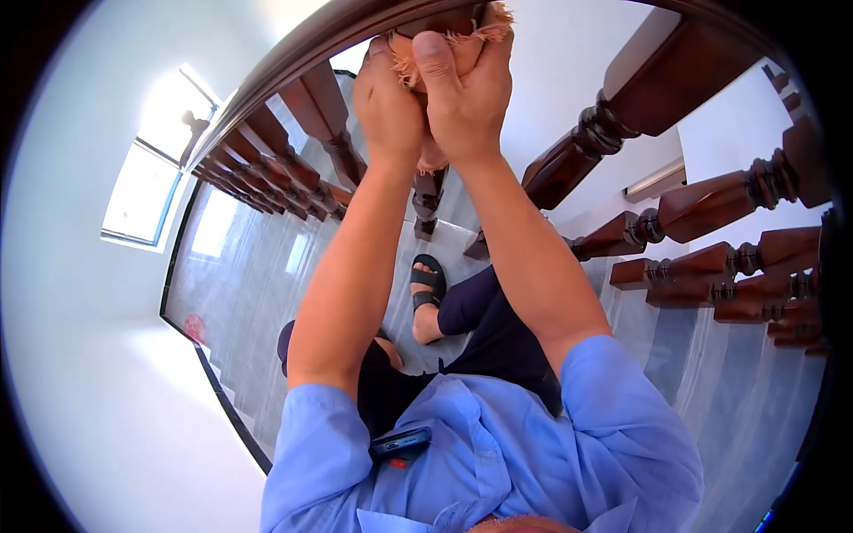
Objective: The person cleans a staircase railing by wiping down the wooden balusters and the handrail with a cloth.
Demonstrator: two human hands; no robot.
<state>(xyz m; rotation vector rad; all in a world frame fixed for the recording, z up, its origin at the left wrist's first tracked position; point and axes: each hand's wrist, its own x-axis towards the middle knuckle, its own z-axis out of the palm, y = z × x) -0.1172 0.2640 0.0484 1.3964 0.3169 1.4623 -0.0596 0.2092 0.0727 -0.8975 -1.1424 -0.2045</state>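
Observation:
Both hands are raised close together at the top of a dark wooden baluster [427, 197], just under the handrail [293, 55]. My left hand [388, 111] is closed around the left side of a frayed orange cloth [464, 55]. My right hand [468, 102] grips the same cloth from the right, thumb pointing up. The cloth is wrapped around the baluster, its fringed edges showing above and between the hands. Most of the fingers are hidden behind the post.
More turned balusters [313, 102] run along the left, and thicker ones [622, 107] slope down at right beside grey stairs [711, 355]. A window [147, 191] is in the left wall. A phone [402, 443] sticks out of the shirt pocket. A sandalled foot [427, 302] stands near the baluster's base.

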